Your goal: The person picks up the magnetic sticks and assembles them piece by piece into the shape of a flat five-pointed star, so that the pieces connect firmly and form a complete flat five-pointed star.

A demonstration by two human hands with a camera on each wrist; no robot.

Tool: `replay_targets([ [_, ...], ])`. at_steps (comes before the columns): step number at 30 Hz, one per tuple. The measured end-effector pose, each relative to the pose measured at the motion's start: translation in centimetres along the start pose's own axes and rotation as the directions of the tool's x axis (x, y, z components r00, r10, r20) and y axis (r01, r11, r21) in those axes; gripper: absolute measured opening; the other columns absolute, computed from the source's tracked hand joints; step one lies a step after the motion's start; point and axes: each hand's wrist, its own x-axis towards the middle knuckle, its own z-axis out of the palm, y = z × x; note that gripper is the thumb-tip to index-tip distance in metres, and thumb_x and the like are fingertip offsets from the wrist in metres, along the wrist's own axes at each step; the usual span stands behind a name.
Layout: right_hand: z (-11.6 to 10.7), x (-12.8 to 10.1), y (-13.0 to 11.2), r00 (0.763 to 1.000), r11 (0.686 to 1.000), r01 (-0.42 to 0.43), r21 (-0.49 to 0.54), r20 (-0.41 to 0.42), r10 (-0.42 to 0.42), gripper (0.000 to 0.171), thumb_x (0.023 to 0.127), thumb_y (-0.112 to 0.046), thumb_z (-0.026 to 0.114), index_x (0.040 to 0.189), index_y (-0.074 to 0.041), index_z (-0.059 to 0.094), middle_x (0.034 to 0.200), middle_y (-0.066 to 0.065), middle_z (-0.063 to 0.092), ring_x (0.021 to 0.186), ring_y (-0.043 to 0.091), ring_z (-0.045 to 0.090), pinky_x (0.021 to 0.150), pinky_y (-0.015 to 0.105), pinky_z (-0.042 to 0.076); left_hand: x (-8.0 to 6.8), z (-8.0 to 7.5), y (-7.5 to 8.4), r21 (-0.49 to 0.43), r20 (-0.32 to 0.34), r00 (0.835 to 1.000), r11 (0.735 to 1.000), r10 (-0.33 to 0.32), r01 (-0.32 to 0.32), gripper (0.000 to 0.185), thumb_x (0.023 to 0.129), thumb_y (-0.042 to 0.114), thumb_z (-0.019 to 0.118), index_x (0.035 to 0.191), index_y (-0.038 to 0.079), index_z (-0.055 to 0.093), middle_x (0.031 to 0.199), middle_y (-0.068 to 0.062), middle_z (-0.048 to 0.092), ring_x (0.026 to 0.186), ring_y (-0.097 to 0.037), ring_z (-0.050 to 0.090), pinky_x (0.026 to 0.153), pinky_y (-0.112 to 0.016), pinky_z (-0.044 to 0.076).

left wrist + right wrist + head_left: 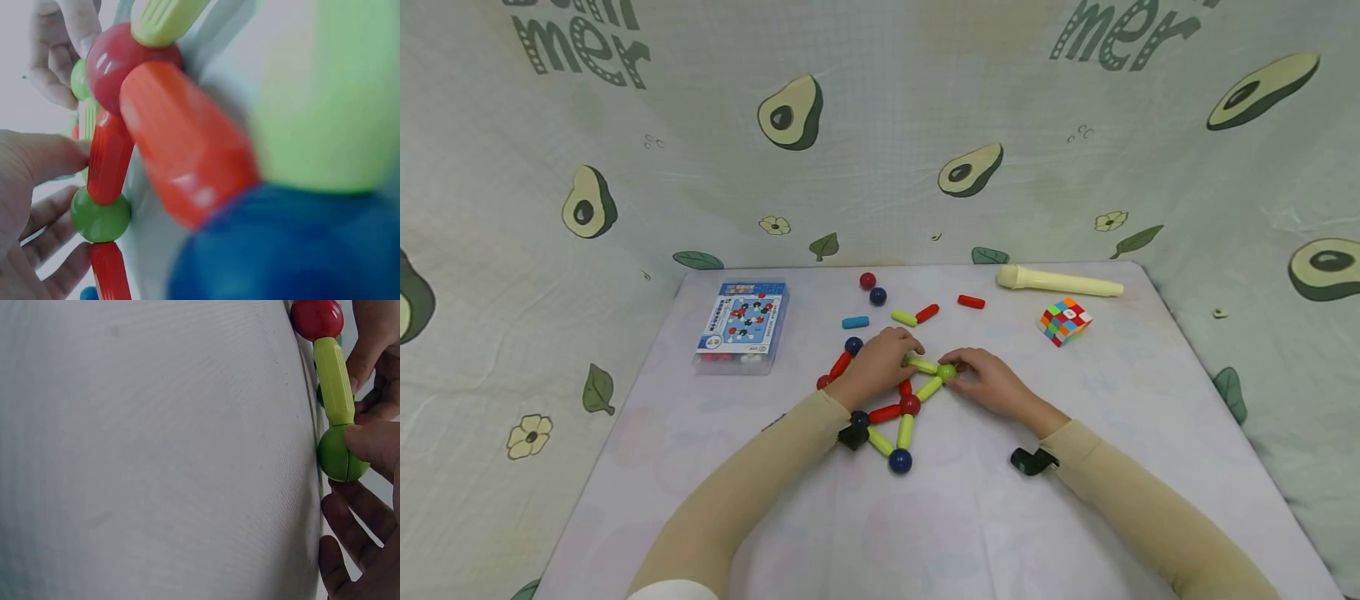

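Observation:
My left hand [876,365] pinches the left end of a yellow-green rod [922,365]. That rod's other end meets a green ball [947,372], which my right hand [988,385] grips between thumb and fingers. From the ball another yellow-green rod [334,381] runs to a red ball [910,404]. Red rods [885,413], more yellow-green rods and dark blue balls [900,461] continue the joined frame. In the left wrist view, a second green ball [100,214] sits between red rods beside my left fingers; from the head it is hidden under the left hand.
Loose behind the frame lie a red ball [868,281], a blue ball [877,296], a blue rod [855,322], a yellow-green rod [904,317] and red rods [972,302]. A boxed set [741,327] lies left; a puzzle cube [1065,322] and cream microphone-shaped stick [1060,281] lie right.

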Motion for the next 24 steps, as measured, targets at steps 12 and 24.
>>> replay_targets([
  [12,-0.4,-1.0,0.3,1.0,1.0,-0.017,-0.011,-0.025,0.017,0.033,0.095,-0.018,0.073,0.127,-0.016,0.066,0.123,-0.001,0.066,0.109,0.019,0.06,0.099,0.046,0.048,-4.0,-0.4,0.2,-0.137,-0.086,0.99,0.986,-0.108,0.095,0.032,0.094,0.031,0.074,0.124,0.019,0.07,0.113,0.003,0.066,0.1,-0.013,0.059,0.086,-0.027,0.053],
  [24,-0.4,-1.4,0.2,0.999,0.999,-0.027,-0.022,-0.031,0.026,0.033,0.095,-0.017,0.073,0.127,-0.014,0.066,0.121,0.001,0.066,0.109,0.021,0.06,0.099,0.048,0.047,-7.2,2.8,3.0,-0.124,-0.038,0.989,0.983,-0.144,0.138,0.037,0.09,0.042,0.078,0.119,0.021,0.067,0.091,0.006,0.06,0.073,-0.009,0.053,0.06,-0.019,0.044],
])
